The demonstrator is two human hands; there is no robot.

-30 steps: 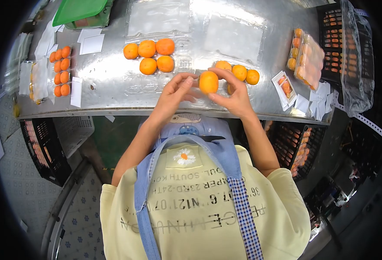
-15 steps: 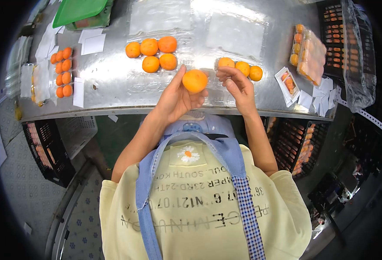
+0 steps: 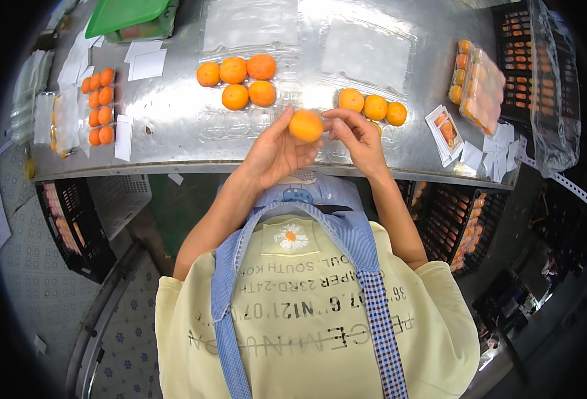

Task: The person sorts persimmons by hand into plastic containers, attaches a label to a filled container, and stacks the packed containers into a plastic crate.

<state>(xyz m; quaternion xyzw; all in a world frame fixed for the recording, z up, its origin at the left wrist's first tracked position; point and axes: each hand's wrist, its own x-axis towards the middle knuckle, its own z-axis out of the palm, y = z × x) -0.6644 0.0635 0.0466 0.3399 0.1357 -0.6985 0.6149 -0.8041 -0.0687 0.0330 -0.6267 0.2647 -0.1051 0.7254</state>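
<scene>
My left hand (image 3: 277,151) cups an orange (image 3: 306,126), its thumb along one side and its fingers curled beneath. Close to the fruit's other side is my right hand (image 3: 362,143), fingers bent but apart; whether its fingertips touch the peel I cannot tell. Beyond my left hand, a clear plastic tray (image 3: 230,125) holds several oranges (image 3: 235,97) in two rows. Another clear tray (image 3: 368,53), behind my right hand, has oranges (image 3: 375,107) along its near part, one partly hidden by that hand.
On the metal table (image 3: 167,126), filled packs (image 3: 483,90) stand at the right and more fruit (image 3: 99,106) at the left. Printed cards (image 3: 444,133) and white slips (image 3: 148,61) lie about. A green-lidded box (image 3: 130,20) is at the back. Black crates (image 3: 74,229) sit below the edge.
The orange in my left hand has turned and shifted slightly. My right hand has moved a little left, nearer to it, and another fruit now shows beside that hand.
</scene>
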